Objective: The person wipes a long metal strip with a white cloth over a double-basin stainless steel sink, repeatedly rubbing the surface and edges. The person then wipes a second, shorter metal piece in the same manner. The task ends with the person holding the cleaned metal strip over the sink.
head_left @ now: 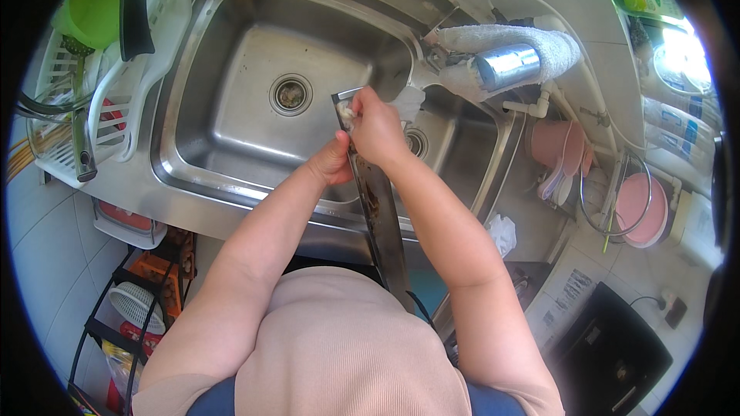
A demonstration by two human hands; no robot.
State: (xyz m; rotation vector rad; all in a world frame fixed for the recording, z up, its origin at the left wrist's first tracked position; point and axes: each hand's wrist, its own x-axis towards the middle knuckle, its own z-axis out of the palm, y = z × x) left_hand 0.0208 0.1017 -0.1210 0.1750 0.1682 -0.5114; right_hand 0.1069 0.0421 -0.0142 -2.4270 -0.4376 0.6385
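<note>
A long, narrow metal channel (pixel 376 208) with dark, greasy stains slants from above the sink divider back towards my waist. My left hand (pixel 335 159) grips its left edge near the far end, thumb pointing up. Over the same end, my right hand (pixel 376 130) pinches a crumpled whitish wad (pixel 346 114), perhaps tissue, pressed against the channel's inner face. Under both hands lies a double-bowl stainless steel sink (pixel 231 69); bits of debris sit in the large bowl's drain strainer (pixel 291 94). Just beyond my right hand is a white piece of cloth or paper (pixel 409 103).
A chrome faucet (pixel 509 66) wrapped in a white towel (pixel 520 37) reaches over the sink from the right. A white dish rack (pixel 118 127) flanks the left side. Right of the sink are a crumpled white bag (pixel 502 235), pink basins (pixel 558 144) and a black appliance (pixel 613 352).
</note>
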